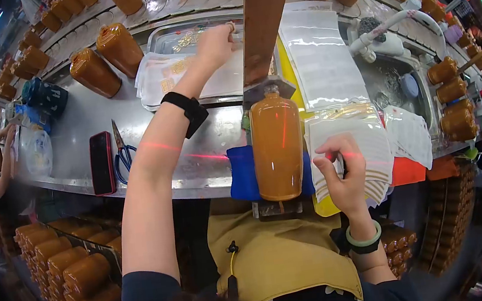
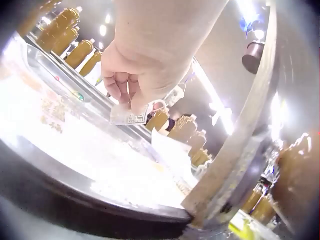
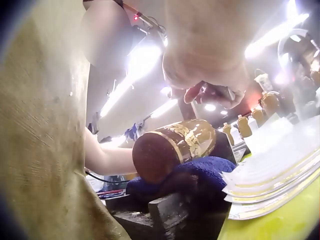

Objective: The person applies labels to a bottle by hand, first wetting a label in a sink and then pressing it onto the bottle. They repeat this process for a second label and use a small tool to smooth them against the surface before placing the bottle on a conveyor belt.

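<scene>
My left hand (image 1: 217,46) is over the metal tray (image 1: 154,41); in the left wrist view its thumb and fingers pinch a small translucent sheet (image 2: 129,115) with a printed pattern. Brown and glossy, a bottle (image 1: 278,146) lies on a blue cloth (image 1: 243,174), its neck against a metal holder. Gold decoration shows on the bottle (image 3: 172,145) in the right wrist view. Right of the bottle, my right hand (image 1: 346,176) hovers with loosely bent fingers over fanned white sheets (image 1: 341,129) with gold bands. Nothing shows in its grasp.
Left on the metal table (image 1: 72,120) are a phone (image 1: 102,163), scissors (image 1: 122,156) and two upright brown bottles. An upright beam (image 1: 264,24) stands beyond the bottle. At right are a sink (image 1: 392,81) with a faucet. Many bottles are stacked below, and another person is far left.
</scene>
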Demonstrator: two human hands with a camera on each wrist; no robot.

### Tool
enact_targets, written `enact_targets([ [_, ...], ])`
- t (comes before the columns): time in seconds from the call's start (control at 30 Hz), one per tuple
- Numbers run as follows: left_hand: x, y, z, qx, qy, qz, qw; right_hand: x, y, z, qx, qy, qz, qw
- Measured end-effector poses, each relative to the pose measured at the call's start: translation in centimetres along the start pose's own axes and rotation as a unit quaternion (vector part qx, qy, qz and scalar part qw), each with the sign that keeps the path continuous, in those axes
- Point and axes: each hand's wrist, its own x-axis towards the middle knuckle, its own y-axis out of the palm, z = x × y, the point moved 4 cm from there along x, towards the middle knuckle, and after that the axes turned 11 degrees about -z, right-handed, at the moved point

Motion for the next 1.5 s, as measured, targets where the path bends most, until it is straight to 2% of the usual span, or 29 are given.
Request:
enact_targets([
  [0.07, -0.1, -3.0, -0.3, -0.058, -0.058, -0.059, 0.995, 0.0, -0.3, 0.6, -0.004, -0.011, 0.005, 1.0],
  [0.1, -0.7, -4.5, -0.7, -0.15, -0.08, -0.071, 0.983, 0.0, -0.2, 2.1, -0.026, -0.07, 0.03, 0.997],
  [0.13, -1.4, -5.9, -1.3, -0.148, -0.083, -0.068, 0.983, -0.4, 0.0, 3.1, -0.048, -0.128, 0.056, 0.989],
  [0.17, -2.2, -7.4, -1.8, -0.176, -0.098, -0.101, 0.974, -1.1, 0.7, 3.5, -0.033, -0.189, 0.091, 0.977],
  [0.2, -3.0, -8.8, -2.4, -0.204, -0.115, -0.131, 0.963, -1.7, 1.2, 3.6, -0.032, -0.181, 0.094, 0.978],
  [0.27, -5.1, -11.1, -3.3, -0.196, -0.126, -0.155, 0.96, -3.7, 2.6, 4.5, -0.135, -0.35, 0.151, 0.915],
  [0.3, -6.3, -12.2, -4.4, -0.244, -0.153, -0.169, 0.943, -3.8, 2.9, 3.6, -0.182, -0.39, 0.125, 0.894],
  [0.33, -7.5, -12.8, -4.6, -0.271, -0.172, -0.148, 0.935, -3.7, 3.0, 2.6, -0.198, -0.397, 0.089, 0.892],
  [0.4, -9.9, -14.4, -6.3, -0.294, -0.2, -0.167, 0.92, -4.0, 2.8, 1.7, -0.19, -0.41, 0.074, 0.889],
  [0.53, -13.6, -16.2, -9.1, -0.342, -0.208, -0.181, 0.898, -5.0, 2.5, -0.1, -0.173, -0.4, 0.036, 0.899],
  [0.6, -15.1, -16.4, -10.8, -0.405, -0.254, -0.175, 0.861, -5.0, 2.3, -0.5, -0.107, -0.382, 0.011, 0.918],
  [0.63, -15.5, -16.8, -12.0, -0.412, -0.266, -0.165, 0.856, -4.3, 2.1, 0.6, -0.059, -0.33, 0.028, 0.942],
  [0.67, -15.9, -16.9, -12.9, -0.445, -0.254, -0.153, 0.845, -3.6, 1.5, 1.2, -0.059, -0.33, 0.028, 0.942],
  [0.73, -16.4, -17.0, -15.6, -0.495, -0.254, -0.109, 0.824, -1.8, 0.5, 1.1, 0.017, -0.211, 0.055, 0.976],
  [0.77, -17.0, -16.4, -16.9, -0.53, -0.263, -0.109, 0.799, -0.9, 0.1, 1.2, 0.023, -0.178, 0.02, 0.984],
  [0.8, -17.0, -16.5, -18.2, -0.556, -0.256, -0.068, 0.788, -0.2, 0.1, 1.4, 0.022, -0.178, 0.019, 0.984],
  [0.87, -17.9, -15.0, -19.3, -0.569, -0.287, -0.065, 0.768, 1.1, -0.3, 0.7, 0.041, -0.077, -0.036, 0.996],
  [0.9, -18.0, -14.2, -19.4, -0.558, -0.297, -0.06, 0.772, 1.3, 0.1, 0.6, 0.037, -0.032, -0.012, 0.999],
  [0.93, -18.1, -13.6, -19.3, -0.559, -0.296, -0.06, 0.772, 1.4, 0.6, 0.7, 0.036, -0.034, -0.013, 0.999],
  [1.0, -18.1, -12.4, -18.6, -0.457, -0.27, -0.076, 0.844, 1.3, 2.2, 0.2, 0.145, 0.094, 0.012, 0.985],
  [1.07, -18.4, -11.5, -18.1, -0.455, -0.251, -0.075, 0.851, 1.1, 3.2, -0.3, 0.123, 0.112, 0.042, 0.985],
  [1.13, -18.5, -11.6, -17.9, -0.359, -0.262, -0.119, 0.888, 0.8, 4.3, -1.3, 0.14, 0.112, 0.055, 0.982],
  [1.2, -18.8, -11.0, -17.7, -0.395, -0.28, -0.099, 0.869, 1.1, 4.4, -1.6, 0.182, 0.14, 0.075, 0.97],
  [1.27, -19.4, -10.1, -17.7, -0.574, -0.378, -0.092, 0.721, 1.4, 4.1, -2.0, 0.188, 0.153, 0.086, 0.966],
  [1.3, -19.7, -9.6, -17.2, -0.598, -0.39, -0.067, 0.697, 1.8, 3.9, -1.7, 0.187, 0.154, 0.086, 0.966],
  [1.4, -20.4, -9.8, -18.0, -0.641, -0.38, -0.019, 0.666, 3.4, 4.0, -1.4, 0.209, 0.203, 0.107, 0.951],
  [1.47, -20.5, -10.2, -19.0, -0.628, -0.38, -0.014, 0.679, 4.1, 4.5, -1.8, 0.181, 0.224, 0.108, 0.951],
  [1.5, -20.7, -10.3, -19.3, -0.6, -0.368, -0.004, 0.71, 4.1, 4.9, -1.6, 0.181, 0.224, 0.108, 0.951],
])
